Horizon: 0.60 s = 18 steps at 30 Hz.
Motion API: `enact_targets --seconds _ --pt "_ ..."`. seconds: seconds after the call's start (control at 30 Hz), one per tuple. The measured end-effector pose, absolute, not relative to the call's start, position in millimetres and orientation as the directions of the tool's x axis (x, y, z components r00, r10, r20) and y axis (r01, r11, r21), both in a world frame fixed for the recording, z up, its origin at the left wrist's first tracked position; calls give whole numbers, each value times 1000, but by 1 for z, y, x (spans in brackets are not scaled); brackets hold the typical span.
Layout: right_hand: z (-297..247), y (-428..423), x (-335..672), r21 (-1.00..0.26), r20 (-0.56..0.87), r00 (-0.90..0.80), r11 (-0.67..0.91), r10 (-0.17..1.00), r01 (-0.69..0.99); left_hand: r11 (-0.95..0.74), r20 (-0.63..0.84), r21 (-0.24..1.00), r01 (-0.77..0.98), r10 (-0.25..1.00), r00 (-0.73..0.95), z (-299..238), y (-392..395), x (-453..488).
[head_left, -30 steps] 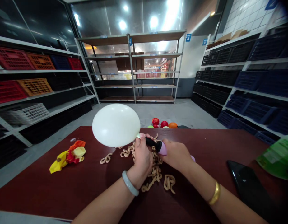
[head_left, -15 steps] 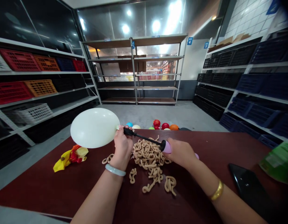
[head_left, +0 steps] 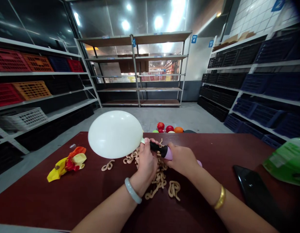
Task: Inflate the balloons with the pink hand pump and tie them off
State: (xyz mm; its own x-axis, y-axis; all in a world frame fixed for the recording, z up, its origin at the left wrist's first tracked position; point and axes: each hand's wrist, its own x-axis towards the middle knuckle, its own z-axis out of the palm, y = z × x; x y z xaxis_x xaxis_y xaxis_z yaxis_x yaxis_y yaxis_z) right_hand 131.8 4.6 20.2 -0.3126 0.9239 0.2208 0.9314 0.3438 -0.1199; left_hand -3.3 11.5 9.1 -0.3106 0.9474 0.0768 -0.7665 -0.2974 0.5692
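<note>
A pale, inflated balloon [head_left: 114, 134] sits on the nozzle end of a black and lilac hand pump [head_left: 168, 153]. My left hand [head_left: 148, 161] is closed around the balloon's neck and the nozzle. Wrapped round the lilac body of the pump is my right hand [head_left: 182, 158], close to the left one. The pump's rod is not showing between its black parts. Beneath both hands lies a heap of tan, twisted, rope-like pieces [head_left: 161, 179], partly hidden by my left hand. One separate looped piece [head_left: 174, 190] rests nearer to me.
Uninflated yellow, red and orange balloons [head_left: 67, 163] lie at the table's left. A black phone [head_left: 252, 184] and a green packet [head_left: 286, 161] are on the right. Several inflated balloons [head_left: 169, 128] show beyond the far edge of the brown table [head_left: 96, 200]. Crate-filled shelves stand on both sides.
My left hand has moved right with the balloon, towards my right hand. The pump's rod, exposed before, has slid in. The view has shifted slightly.
</note>
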Motion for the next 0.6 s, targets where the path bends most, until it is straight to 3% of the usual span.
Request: enact_targets --seconds 0.2,0.4,0.6 --pt "21 5 128 -128 227 -293 326 929 937 -292 61 589 -754 946 -319 12 10 -1" --pt "22 16 140 -107 181 -297 319 937 942 -390 121 560 -731 911 -394 25 38 -54" --pt "23 22 152 -93 153 -299 315 942 945 -423 69 565 -708 880 -470 36 52 -92"
